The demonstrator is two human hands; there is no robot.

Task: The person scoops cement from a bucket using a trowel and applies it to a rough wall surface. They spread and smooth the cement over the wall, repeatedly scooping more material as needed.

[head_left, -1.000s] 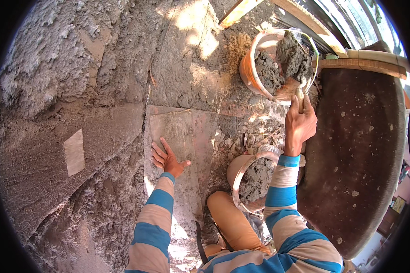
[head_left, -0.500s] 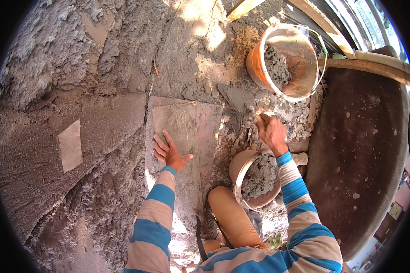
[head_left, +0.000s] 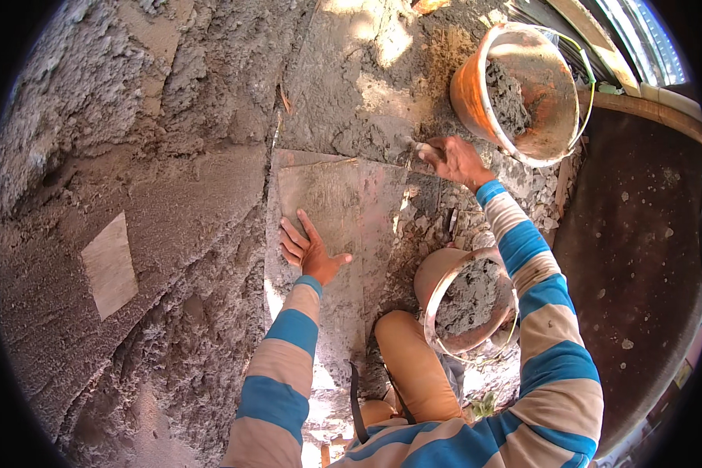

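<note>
Right hand (head_left: 454, 161) clenched round trowel (head_left: 408, 143), mostly indistinct, left of far bucket (head_left: 468, 97). Left hand (head_left: 312, 253) spread on board (head_left: 320, 187). Step: probably working far mortar (head_left: 359, 129); next stroke likely calls for steady pressure.

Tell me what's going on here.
A person's left hand is spread on a flat panel. The right hand grips a tool near a rough grey surface; its blade is hard to make out. An orange bucket lies ahead and to the right, a paler bucket by the knee, both holding grey mix.
</note>
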